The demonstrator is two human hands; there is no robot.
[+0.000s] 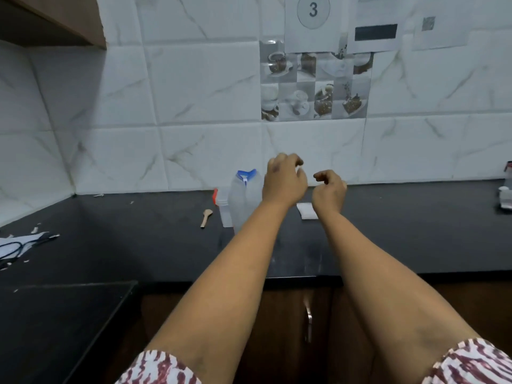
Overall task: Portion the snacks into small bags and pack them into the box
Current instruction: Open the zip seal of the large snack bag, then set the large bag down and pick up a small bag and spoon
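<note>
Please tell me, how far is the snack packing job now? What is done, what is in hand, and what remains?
Done: nothing visible; no filled bag or box is in view. In hand: the left hand and the right hand hang raised, fingers curled, above the counter, apparently holding nothing. The clear container with a blue lid, a wooden spoon and a small white packet wait there. Left: seemingly all portioning and packing.

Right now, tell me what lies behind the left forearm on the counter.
A clear container with a blue lid stands there, its right side covered by the left forearm. Contents cannot be told.
</note>
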